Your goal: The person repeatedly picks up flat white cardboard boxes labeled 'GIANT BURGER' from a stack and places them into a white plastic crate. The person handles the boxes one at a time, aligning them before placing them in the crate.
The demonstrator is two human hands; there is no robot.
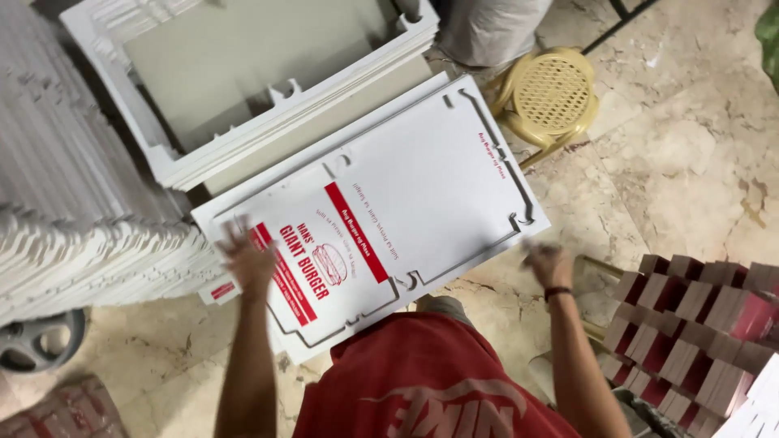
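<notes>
While we look down over a red shirt [422,381], our left hand [247,261] lies fingers spread, blurred, on the printed end of the flat white carton sheet [422,186]. Our right hand [548,264] sits at the sheet's near right edge; its grip we cannot tell. Beyond the sheet stands a yellow stool [548,96]; right of it, folded red boxes [698,320].

A flat carton sheet [406,203] lies between sheet stacks [73,203] left and folded boxes [690,324] right.
</notes>
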